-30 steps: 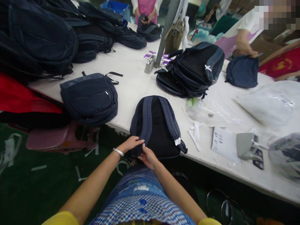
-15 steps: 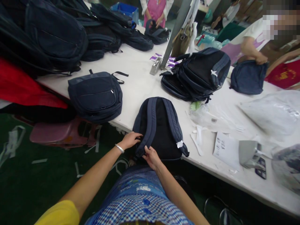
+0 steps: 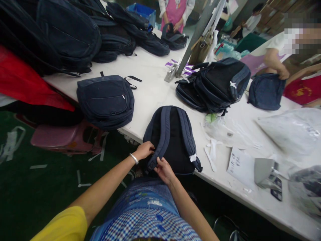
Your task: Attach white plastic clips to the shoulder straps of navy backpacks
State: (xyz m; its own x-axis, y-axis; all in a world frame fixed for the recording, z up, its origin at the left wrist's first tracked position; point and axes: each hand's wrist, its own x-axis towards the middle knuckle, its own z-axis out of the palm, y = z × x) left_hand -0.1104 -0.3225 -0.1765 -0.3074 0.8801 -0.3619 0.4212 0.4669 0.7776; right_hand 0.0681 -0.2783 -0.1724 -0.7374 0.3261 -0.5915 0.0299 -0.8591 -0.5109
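A dark blue and black backpack [image 3: 177, 140] lies at the near table edge with its straps facing up. My right hand [image 3: 164, 170] pinches the lower end of its left shoulder strap [image 3: 164, 132], thumb on top. On the outer side of that strap, my left hand [image 3: 145, 150], with a silver bangle at the wrist, has its fingers curled at the bag's side; what lies between the fingertips is hidden. The right-hand strap [image 3: 187, 134] carries a white tie [image 3: 193, 158] near its lower end.
Another backpack [image 3: 106, 102] lies to the left, and stacked backpacks [image 3: 213, 85] sit beyond a metal post [image 3: 197, 38]. A tape dispenser [image 3: 267, 172], paper note [image 3: 240, 165] and plastic bags [image 3: 292, 130] are on the right. Co-workers handle bags across the table. A pink stool [image 3: 57, 137] stands below.
The view has shifted slightly, so the table things sit a little further right. Both hands stay at the lower strap end, the left fingers drawn slightly closer to the strap.
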